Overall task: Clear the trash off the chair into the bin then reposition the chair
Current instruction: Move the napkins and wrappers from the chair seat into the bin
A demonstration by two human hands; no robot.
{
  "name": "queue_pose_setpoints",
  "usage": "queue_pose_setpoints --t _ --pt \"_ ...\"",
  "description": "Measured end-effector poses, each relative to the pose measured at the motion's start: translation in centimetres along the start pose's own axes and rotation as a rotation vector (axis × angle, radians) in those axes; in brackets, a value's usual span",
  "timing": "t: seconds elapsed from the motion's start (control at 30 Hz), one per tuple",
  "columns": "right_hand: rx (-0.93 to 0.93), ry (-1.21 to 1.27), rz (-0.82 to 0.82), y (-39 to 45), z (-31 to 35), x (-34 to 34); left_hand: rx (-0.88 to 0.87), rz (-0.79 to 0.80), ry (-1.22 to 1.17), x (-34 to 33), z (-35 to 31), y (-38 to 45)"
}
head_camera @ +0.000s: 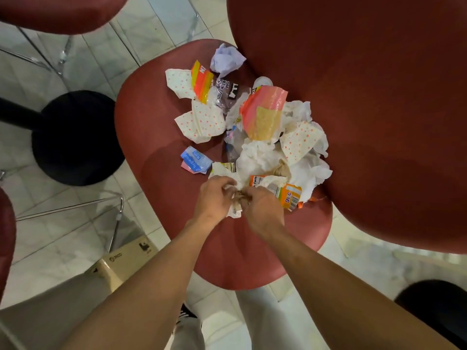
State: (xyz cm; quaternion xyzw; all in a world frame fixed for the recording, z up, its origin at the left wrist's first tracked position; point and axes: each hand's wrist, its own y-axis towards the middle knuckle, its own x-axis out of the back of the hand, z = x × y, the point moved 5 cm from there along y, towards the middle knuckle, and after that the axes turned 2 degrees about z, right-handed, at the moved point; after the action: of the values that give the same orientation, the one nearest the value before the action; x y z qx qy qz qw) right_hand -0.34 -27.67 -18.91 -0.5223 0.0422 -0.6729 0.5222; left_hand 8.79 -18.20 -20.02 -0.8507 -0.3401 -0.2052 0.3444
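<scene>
A red upholstered chair seat (pixel 161 137) lies below me, its tall backrest (pixel 366 97) at the right. Trash covers the seat: dotted white napkins (pixel 202 122), an orange-pink plastic wrapper (pixel 262 114), crumpled white tissues (pixel 257 155), a lilac paper ball (pixel 226 59), a blue packet (pixel 195 160) and an orange snack box (pixel 288 193). At the near edge of the pile, my left hand (pixel 214 198) and my right hand (pixel 260 205) meet, both gripping a crumpled brownish-white tissue (pixel 235 198) between them. No bin is in view.
A black round table base (pixel 75 137) stands on the pale tiled floor at the left. Chrome chair legs (pixel 116 223) and a cardboard box (pixel 123 261) lie near my left arm. Other red chairs (pixel 58 11) sit at the top left and left edge. A dark object (pixel 437 304) is at the bottom right.
</scene>
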Motion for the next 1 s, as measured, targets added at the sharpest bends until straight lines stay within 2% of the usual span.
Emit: queue_pose_setpoints --t 0.23,0.4,0.63,0.87,1.0 --pt "0.001 0.088 -0.06 -1.6 0.5 2.1 0.036 -0.157 -0.101 3.0 -1.0 -2.5" --pt "0.093 0.215 -0.116 -4.7 2.8 3.8 0.034 -0.218 -0.13 6.6 -2.0 -5.9" --pt "0.252 0.24 -0.181 -10.8 9.1 5.1 0.036 -0.272 -0.133 12.6 -1.4 -11.8" --pt "0.35 0.192 -0.229 -16.6 15.4 2.8 0.126 -0.324 -0.175 18.0 2.3 -18.9" --pt "0.391 0.152 -0.164 -18.9 18.4 -1.0 0.135 -0.394 -0.207 20.8 5.9 -23.2"
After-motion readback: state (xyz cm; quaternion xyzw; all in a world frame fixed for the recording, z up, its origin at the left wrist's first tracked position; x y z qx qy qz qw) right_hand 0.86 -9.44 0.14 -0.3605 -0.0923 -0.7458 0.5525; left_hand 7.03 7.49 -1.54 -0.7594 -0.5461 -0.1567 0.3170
